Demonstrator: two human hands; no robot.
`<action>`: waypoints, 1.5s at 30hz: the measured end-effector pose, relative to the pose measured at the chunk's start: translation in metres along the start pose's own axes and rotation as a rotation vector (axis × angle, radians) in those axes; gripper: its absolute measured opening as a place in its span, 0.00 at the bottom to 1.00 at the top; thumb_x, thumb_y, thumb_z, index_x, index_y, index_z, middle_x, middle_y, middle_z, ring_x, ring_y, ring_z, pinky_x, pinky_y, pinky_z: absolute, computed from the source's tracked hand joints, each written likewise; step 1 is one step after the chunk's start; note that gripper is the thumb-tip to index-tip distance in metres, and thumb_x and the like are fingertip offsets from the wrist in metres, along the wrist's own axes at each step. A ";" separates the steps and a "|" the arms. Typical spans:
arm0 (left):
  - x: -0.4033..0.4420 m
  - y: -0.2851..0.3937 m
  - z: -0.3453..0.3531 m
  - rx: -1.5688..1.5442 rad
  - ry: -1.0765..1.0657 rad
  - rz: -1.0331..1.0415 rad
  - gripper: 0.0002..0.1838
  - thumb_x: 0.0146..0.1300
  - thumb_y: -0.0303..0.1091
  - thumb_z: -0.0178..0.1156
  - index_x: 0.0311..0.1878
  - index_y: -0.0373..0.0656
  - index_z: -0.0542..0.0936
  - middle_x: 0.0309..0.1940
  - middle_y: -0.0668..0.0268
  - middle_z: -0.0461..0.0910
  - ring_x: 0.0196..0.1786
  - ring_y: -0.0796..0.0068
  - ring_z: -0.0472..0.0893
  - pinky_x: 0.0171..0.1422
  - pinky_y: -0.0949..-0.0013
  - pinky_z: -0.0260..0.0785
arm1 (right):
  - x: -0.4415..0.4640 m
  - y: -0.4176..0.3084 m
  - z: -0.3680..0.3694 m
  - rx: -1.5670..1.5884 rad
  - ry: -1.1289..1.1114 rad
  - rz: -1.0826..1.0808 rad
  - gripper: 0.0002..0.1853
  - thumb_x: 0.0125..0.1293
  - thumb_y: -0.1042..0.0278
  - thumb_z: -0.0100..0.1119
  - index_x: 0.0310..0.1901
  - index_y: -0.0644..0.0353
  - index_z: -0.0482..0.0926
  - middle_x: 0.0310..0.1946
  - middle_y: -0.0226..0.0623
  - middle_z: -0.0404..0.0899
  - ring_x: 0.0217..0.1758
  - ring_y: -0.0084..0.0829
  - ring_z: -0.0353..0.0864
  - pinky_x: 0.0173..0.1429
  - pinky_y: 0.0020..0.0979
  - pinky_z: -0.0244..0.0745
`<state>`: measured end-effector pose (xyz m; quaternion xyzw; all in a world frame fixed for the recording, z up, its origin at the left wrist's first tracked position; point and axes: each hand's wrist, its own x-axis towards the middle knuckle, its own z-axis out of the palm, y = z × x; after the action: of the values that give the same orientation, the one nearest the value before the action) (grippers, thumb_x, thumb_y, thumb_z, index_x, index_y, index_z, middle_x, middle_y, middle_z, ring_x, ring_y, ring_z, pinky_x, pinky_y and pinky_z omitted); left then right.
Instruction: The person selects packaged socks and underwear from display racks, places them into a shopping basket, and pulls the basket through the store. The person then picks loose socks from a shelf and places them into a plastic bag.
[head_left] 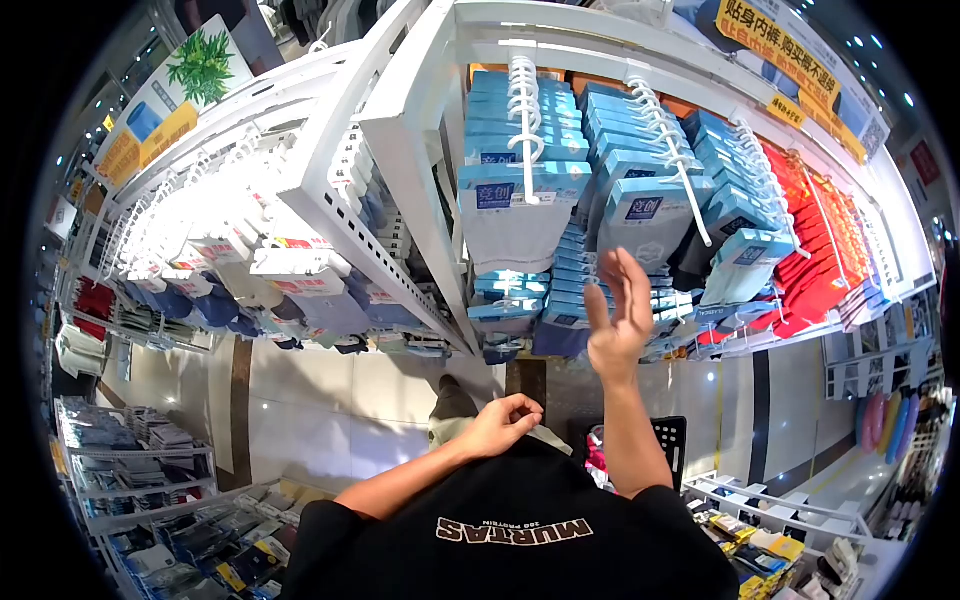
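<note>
My right hand (622, 315) is raised before the rack, its fingers stretched upward and its thumb apart. Nothing shows in it. Just behind its fingertips hangs a light-blue boxed garment pack (645, 215) at the front of a row on a white hook (680, 165). To its left hangs another row with a blue-and-white pack (523, 215) in front. A further blue pack (748, 262) hangs to the right, tilted. My left hand (503, 424) is held near my waist with its fingers curled in. What it holds, if anything, is hidden.
Red packs (820, 240) hang at the rack's right. A white perforated upright (350, 235) divides it from hanging garments (240, 260) on the left. Low shelves (150, 450) of bagged goods stand at left. A black basket (672, 440) is beside my right forearm, above the tiled floor (310, 400).
</note>
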<state>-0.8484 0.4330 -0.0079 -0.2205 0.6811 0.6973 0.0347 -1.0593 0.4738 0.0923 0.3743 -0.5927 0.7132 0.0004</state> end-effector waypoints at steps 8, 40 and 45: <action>-0.011 0.010 -0.004 0.081 0.052 0.046 0.15 0.71 0.38 0.61 0.49 0.33 0.80 0.32 0.69 0.81 0.36 0.82 0.76 0.42 0.72 0.71 | 0.052 0.003 0.057 0.124 -0.101 -0.068 0.45 0.58 0.72 0.74 0.72 0.72 0.55 0.67 0.50 0.65 0.68 0.35 0.68 0.70 0.34 0.64; -0.013 0.042 -0.030 -0.224 0.225 0.417 0.17 0.73 0.35 0.58 0.58 0.34 0.75 0.49 0.63 0.80 0.52 0.77 0.77 0.60 0.70 0.68 | -0.013 -0.031 -0.015 0.516 -0.227 0.373 0.12 0.69 0.69 0.64 0.51 0.62 0.76 0.42 0.27 0.79 0.44 0.16 0.75 0.51 0.22 0.69; -0.021 0.068 -0.018 -0.063 0.167 0.415 0.14 0.71 0.30 0.60 0.56 0.35 0.80 0.45 0.64 0.85 0.48 0.78 0.79 0.55 0.70 0.71 | -0.051 -0.010 -0.022 0.572 -0.171 0.538 0.16 0.69 0.69 0.64 0.55 0.61 0.75 0.44 0.29 0.79 0.47 0.18 0.76 0.54 0.23 0.70</action>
<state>-0.8489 0.4162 0.0635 -0.1337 0.6902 0.6899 -0.1728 -1.0296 0.5181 0.0730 0.2489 -0.4451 0.7903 -0.3396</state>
